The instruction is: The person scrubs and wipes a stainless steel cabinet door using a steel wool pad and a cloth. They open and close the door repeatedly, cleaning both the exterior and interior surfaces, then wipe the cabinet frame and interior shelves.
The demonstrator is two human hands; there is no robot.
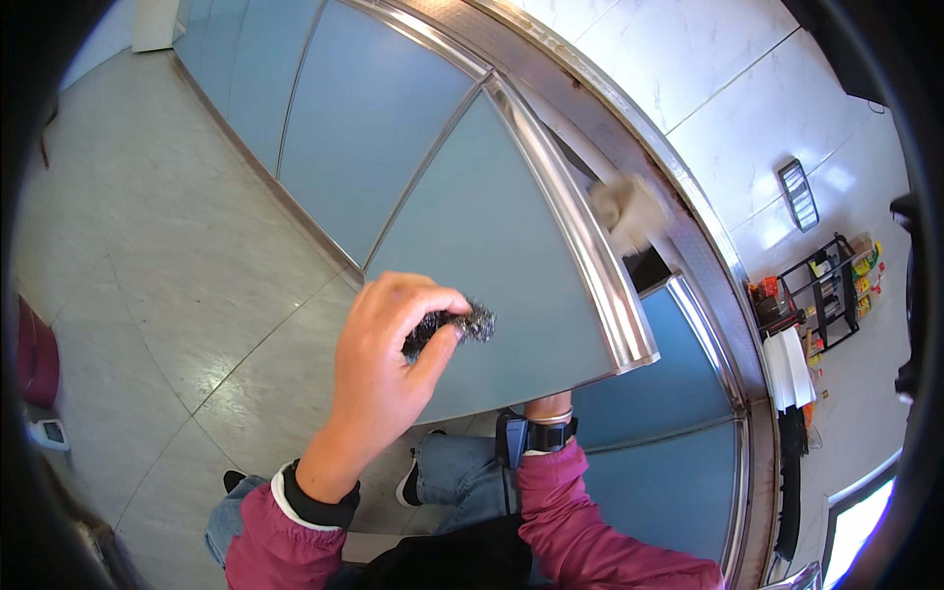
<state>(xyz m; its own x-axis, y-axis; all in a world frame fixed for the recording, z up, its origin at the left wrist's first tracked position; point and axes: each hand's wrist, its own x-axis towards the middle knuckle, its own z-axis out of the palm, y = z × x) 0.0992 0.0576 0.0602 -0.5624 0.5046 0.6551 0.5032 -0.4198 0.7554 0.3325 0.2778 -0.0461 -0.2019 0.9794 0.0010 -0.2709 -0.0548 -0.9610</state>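
Between the thumb and fingers of my left hand (394,346) is a dark grey metal scouring pad (476,322), held over the pale blue panel of a cabinet door (509,258). The door stands open, with a shiny metal strip along its top edge. My right forearm, in a maroon sleeve (568,509) with a black wrist strap (549,435), reaches under the door's lower edge. My right hand is hidden behind the panel. By the cabinet opening, past the metal strip, is a blurred beige thing (630,214), perhaps a cloth.
More blue cabinet doors (369,110) run off to the upper left under the metal counter edge (664,166). A black rack (826,295) with bottles and packets stands at the right by the tiled wall. A maroon object (37,354) is at the far left on the tiled floor (184,295).
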